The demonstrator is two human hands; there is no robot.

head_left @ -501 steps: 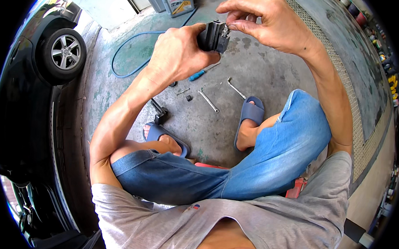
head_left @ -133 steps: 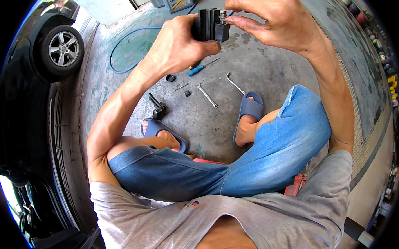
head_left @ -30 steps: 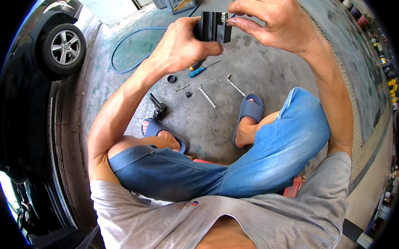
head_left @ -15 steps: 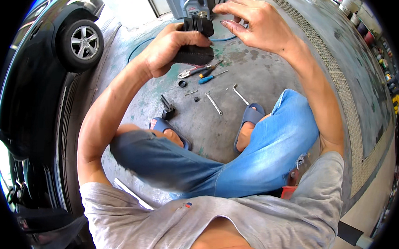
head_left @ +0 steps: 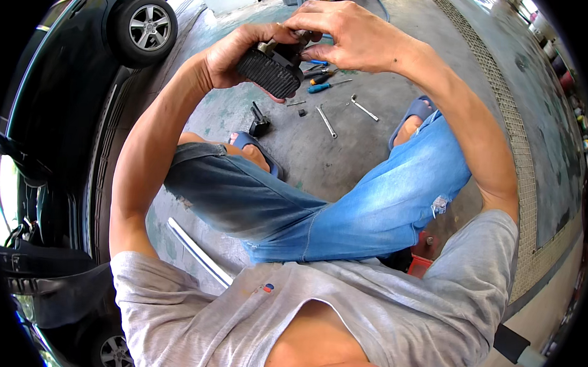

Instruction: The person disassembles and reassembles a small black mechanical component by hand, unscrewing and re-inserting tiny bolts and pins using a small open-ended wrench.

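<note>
A black part with a ribbed, rounded face (head_left: 270, 74) and some metal at its top is held up in front of me, over the floor. My left hand (head_left: 228, 57) is wrapped round its left side. From the right, my right hand (head_left: 354, 38) reaches over, its fingers and thumb closed on the part's upper end by the metal. What exactly those fingertips pinch is partly hidden. Below lie a blue-handled screwdriver (head_left: 320, 88), a wrench (head_left: 326, 122), another slim wrench-like tool (head_left: 364, 109), a small black piece (head_left: 301, 112) and a black bracket-like part (head_left: 259, 123).
A dark car (head_left: 57, 104) stands along the left. My sandalled feet and bent jeans-clad legs frame the tools. A white strip (head_left: 198, 251) lies by my left side, a red container (head_left: 420, 265) by my right. A floor grate (head_left: 504, 103) runs along the right.
My right hand has come left onto the black part. The part has turned, showing its ribbed face more fully, and my head view has shifted. My right foot has moved outward.
</note>
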